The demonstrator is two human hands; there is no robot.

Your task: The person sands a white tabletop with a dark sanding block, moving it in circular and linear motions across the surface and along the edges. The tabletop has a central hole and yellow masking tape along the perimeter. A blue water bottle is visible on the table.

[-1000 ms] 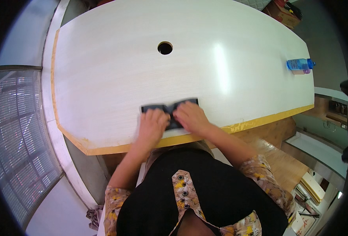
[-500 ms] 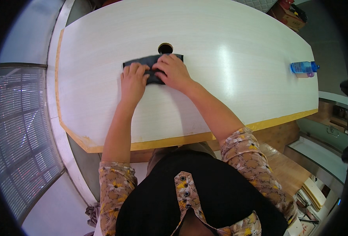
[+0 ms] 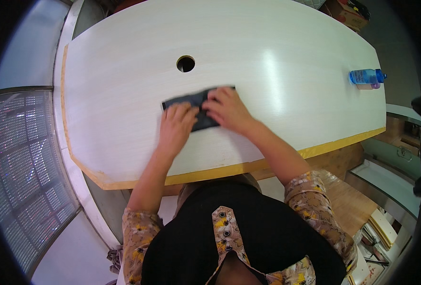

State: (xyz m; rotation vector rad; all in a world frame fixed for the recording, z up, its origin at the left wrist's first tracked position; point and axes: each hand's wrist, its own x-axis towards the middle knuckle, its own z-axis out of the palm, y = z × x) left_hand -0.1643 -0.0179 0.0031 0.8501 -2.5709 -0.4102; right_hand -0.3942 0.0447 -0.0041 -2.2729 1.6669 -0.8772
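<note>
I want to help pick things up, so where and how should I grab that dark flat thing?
Probably pinch the far edge of the dark flat thing, just beyond the left hand, coming from the side where the round hole is. That strip is uncovered, while the left hand and right hand cover much of the rest. It looks thin, but blur hides whether the edge is lifted.

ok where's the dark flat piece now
In the head view, the dark flat piece is slightly left of centre on the white tabletop, under the left hand and right hand, below the round hole.
</note>
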